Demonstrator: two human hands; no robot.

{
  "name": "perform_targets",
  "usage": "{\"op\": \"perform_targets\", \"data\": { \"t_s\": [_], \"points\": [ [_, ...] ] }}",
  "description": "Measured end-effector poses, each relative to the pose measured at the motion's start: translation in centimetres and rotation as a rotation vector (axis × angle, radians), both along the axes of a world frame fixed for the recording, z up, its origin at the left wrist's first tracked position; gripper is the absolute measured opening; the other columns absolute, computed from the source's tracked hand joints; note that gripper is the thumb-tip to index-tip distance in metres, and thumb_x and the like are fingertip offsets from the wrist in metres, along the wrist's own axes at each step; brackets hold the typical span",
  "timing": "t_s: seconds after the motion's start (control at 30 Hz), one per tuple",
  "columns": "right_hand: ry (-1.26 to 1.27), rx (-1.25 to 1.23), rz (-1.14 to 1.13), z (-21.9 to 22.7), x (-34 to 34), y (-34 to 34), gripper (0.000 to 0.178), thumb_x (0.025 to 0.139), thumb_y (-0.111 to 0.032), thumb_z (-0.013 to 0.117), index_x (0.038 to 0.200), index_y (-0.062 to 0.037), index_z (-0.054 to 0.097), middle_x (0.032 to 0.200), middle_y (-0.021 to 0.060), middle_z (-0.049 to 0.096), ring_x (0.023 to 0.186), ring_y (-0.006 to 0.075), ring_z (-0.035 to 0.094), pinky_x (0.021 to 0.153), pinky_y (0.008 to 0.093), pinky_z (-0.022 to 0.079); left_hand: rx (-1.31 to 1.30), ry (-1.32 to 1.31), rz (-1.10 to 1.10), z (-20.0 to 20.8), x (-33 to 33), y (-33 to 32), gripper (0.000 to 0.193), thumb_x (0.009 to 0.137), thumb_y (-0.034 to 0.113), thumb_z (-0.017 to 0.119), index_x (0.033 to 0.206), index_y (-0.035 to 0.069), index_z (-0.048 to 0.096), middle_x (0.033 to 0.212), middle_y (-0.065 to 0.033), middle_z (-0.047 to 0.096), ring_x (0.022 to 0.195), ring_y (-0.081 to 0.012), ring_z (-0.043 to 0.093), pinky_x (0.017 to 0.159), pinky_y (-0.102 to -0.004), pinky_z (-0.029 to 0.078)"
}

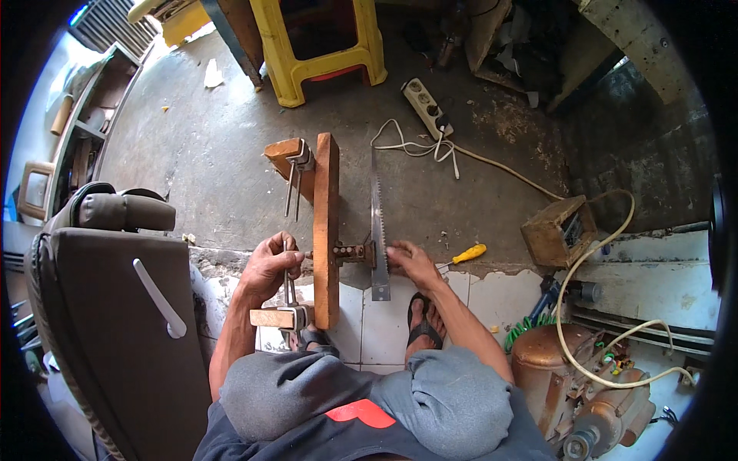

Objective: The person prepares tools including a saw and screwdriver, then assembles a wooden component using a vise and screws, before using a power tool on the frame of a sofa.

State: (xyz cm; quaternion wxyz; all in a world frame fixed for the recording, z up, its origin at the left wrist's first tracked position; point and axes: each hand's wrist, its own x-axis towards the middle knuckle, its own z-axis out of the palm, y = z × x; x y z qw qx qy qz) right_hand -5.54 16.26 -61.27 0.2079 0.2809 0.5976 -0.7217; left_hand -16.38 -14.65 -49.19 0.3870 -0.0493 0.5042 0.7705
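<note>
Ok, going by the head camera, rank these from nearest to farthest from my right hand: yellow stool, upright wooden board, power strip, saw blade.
From your right hand:
1. Saw blade: just left of the fingers.
2. Wooden board: farther left, beyond the blade.
3. Power strip: ahead, on the floor.
4. Yellow stool: farthest, ahead and to the left.

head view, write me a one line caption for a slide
Left hand at thin metal rods beside a wooden board, right hand by a saw blade, yellow screwdriver further right.
</note>
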Motion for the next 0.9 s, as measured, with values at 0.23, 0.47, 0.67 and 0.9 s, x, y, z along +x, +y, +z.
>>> {"op": "perform_targets", "data": {
  "t_s": [0.23, 0.47, 0.67, 0.9],
  "points": [
    [-0.028, -0.301, 0.010, 1.1, -4.8, -0.6, 0.067, 0.087, -0.035, 0.075, 0.136, 0.0032, 0.048, 0.119, 0.0125, 0.062, 0.102, 0.0214, 0.064, 0.088, 0.0387, 0.056, -0.035, 0.033, -0.038, -0.2, -1.1, -2.2, 0.023, 0.082, 0.003, 0.074, 0.084, 0.007, 0.052, 0.074, -0.0045, 0.059, 0.064, -0.0156, 0.062, 0.059, -0.0286, 0.050],
    [-0.054, -0.371, -0.017, 2.9, -3.6, -2.5, 0.054, 0.083, -0.031, 0.081, 0.122, -0.0014, 0.059, 0.106, 0.0072, 0.065, 0.095, 0.0168, 0.064, 0.074, 0.0337, 0.055, -0.108, 0.034, -0.109, 0.2, -2.2, -3.0, 0.025, 0.079, 0.004, 0.078, 0.084, 0.007, 0.054, 0.076, -0.0051, 0.061, 0.067, -0.0160, 0.061, 0.065, -0.0311, 0.051],
    [0.063, -0.083, 0.138, 2.4, -3.5, -3.1, 0.068, 0.073, -0.025, 0.088, 0.126, 0.0012, 0.056, 0.112, 0.0106, 0.066, 0.103, 0.0203, 0.062, 0.092, 0.0324, 0.048, -0.167, 0.091, -0.265, -0.5, -3.6, -3.4, 0.026, 0.078, 0.008, 0.082, 0.090, 0.004, 0.059, 0.077, -0.0041, 0.063, 0.072, -0.0154, 0.061, 0.067, -0.0320, 0.051],
    [0.129, -0.117, 0.160, 2.7, -3.5, -2.8, 0.065, 0.071, -0.018, 0.088, 0.124, 0.0014, 0.058, 0.114, 0.0117, 0.065, 0.106, 0.0210, 0.060, 0.094, 0.0323, 0.047, -0.350, 0.063, 0.233, -4.8, -10.7, -4.3, 0.053, 0.096, 0.053, 0.055, 0.128, 0.010, 0.051, 0.126, -0.0114, 0.052, 0.113, -0.0276, 0.052, 0.090, -0.0506, 0.048]
  ]
}}
